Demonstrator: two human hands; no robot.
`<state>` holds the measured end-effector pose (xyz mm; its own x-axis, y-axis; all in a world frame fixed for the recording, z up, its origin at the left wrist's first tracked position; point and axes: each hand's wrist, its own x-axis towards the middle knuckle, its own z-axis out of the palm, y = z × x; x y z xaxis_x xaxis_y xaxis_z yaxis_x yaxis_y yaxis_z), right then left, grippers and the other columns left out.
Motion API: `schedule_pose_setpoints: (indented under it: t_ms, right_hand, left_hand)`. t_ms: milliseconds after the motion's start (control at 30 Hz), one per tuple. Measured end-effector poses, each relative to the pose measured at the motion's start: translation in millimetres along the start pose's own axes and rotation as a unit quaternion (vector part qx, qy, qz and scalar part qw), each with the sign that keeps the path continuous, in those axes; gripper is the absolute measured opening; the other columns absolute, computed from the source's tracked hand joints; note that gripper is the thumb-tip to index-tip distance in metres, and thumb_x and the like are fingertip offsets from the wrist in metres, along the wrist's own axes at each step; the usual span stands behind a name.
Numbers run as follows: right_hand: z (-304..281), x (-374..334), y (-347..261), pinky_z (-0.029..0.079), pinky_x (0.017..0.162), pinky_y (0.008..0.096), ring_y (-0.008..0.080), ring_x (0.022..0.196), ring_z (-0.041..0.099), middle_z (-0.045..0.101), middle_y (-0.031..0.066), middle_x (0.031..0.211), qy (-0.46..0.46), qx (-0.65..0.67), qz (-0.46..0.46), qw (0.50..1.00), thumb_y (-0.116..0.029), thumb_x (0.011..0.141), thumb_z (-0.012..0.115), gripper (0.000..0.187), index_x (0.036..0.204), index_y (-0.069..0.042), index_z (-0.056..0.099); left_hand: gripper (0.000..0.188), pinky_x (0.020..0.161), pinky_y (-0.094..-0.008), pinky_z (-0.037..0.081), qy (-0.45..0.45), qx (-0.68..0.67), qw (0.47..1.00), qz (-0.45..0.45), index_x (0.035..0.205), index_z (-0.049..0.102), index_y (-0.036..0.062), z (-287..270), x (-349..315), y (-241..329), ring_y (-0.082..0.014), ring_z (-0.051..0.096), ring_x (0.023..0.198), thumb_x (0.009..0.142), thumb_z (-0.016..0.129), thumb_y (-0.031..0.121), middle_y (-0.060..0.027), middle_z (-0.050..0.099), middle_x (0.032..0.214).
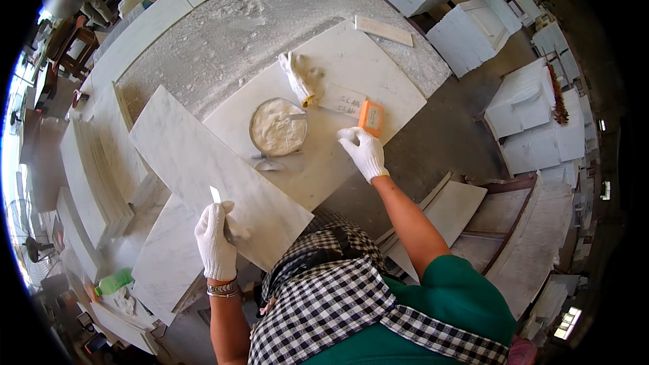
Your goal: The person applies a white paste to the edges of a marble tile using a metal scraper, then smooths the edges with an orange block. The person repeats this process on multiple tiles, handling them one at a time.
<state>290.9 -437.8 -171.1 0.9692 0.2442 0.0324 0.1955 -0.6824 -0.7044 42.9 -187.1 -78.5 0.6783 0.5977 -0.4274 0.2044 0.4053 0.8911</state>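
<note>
On the long white veined marble slab [216, 176] tilted across the bench, your gloved left hand [216, 240] is closed around a small pale flat blade [215, 194], tip up. Your gloved right hand [364, 152] reaches past it, fingers curled just touching the orange rectangular block [371, 117] on the big white marble tile [351, 67].

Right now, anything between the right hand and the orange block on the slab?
Nothing visible. The right hand sits just below the orange block, fingertips almost at its lower edge; only bare white slab shows in the small gap.
</note>
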Motion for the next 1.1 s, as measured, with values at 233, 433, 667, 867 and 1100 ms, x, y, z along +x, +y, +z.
schedule_pose_setpoints:
  t_ms: [233, 433, 667, 867, 1100]
  right_hand:
    - [-3.3, -5.1, 3.0, 0.055, 0.083, 0.0445, 0.0332, 0.091, 0.072, 0.076, 0.0132, 0.098, 0.001, -0.054, -0.014, 0.998, -0.039, 0.084, 0.080, 0.044, 0.117, -0.011, 0.068]
    - [-12.8, -47.8, -2.4, 0.054, 0.072, 0.0341, 0.0150, 0.073, 0.064, 0.070, 0.0079, 0.085, -0.038, 0.083, -0.015, 0.996, -0.017, 0.090, 0.079, 0.045, 0.128, -0.002, 0.061]
    - [-22.2, -48.9, -60.7, 0.057, 0.073, 0.0306, 0.0162, 0.080, 0.070, 0.073, 0.0131, 0.099, -0.187, 0.183, -0.155, 0.953, -0.007, 0.094, 0.072, 0.028, 0.122, -0.002, 0.068]
    - [-50.8, -76.2, -108.2, 0.057, 0.074, 0.0291, 0.0150, 0.079, 0.070, 0.072, 0.0097, 0.092, -0.260, 0.205, -0.221, 0.917, -0.005, 0.092, 0.075, 0.031, 0.121, 0.000, 0.068]
    - [-47.2, -75.2, -113.1, 0.057, 0.068, 0.0291, 0.0172, 0.075, 0.069, 0.071, 0.0110, 0.093, -0.189, 0.162, -0.225, 0.942, -0.008, 0.087, 0.081, 0.038, 0.122, -0.002, 0.067]
  left_hand:
    - [0.030, 0.056, -0.0250, 0.052, 0.027, 0.000, 1.000, -0.013, 0.122, 0.069, -0.0017, 17.9, -15.6, -4.7, -0.0074, 0.057, 0.062, 0.106, 0.059, 0.022, -0.0016, 0.063, 0.078]
    - [0.034, 0.067, -0.0260, 0.056, 0.034, -0.006, 0.999, -0.041, 0.129, 0.066, -0.0033, 32.2, -46.9, -7.9, -0.0116, 0.066, 0.078, 0.102, 0.062, 0.018, -0.0059, 0.071, 0.092]
    - [0.027, 0.065, -0.0271, 0.057, -0.008, 0.075, 0.996, -0.036, 0.115, 0.071, -0.0044, 34.5, -62.7, -25.3, -0.0147, 0.068, 0.068, 0.101, 0.064, 0.018, -0.0097, 0.074, 0.088]
    - [0.027, 0.068, -0.0269, 0.054, -0.011, -0.019, 0.999, -0.045, 0.113, 0.072, -0.0040, 50.1, -61.0, -19.9, -0.0117, 0.065, 0.072, 0.102, 0.063, 0.019, -0.0108, 0.076, 0.098]
    - [0.029, 0.058, -0.0246, 0.050, -0.007, -0.042, 0.998, -0.039, 0.108, 0.071, -0.0037, 58.2, -49.9, -10.4, -0.0104, 0.059, 0.059, 0.106, 0.059, 0.022, -0.0080, 0.071, 0.081]
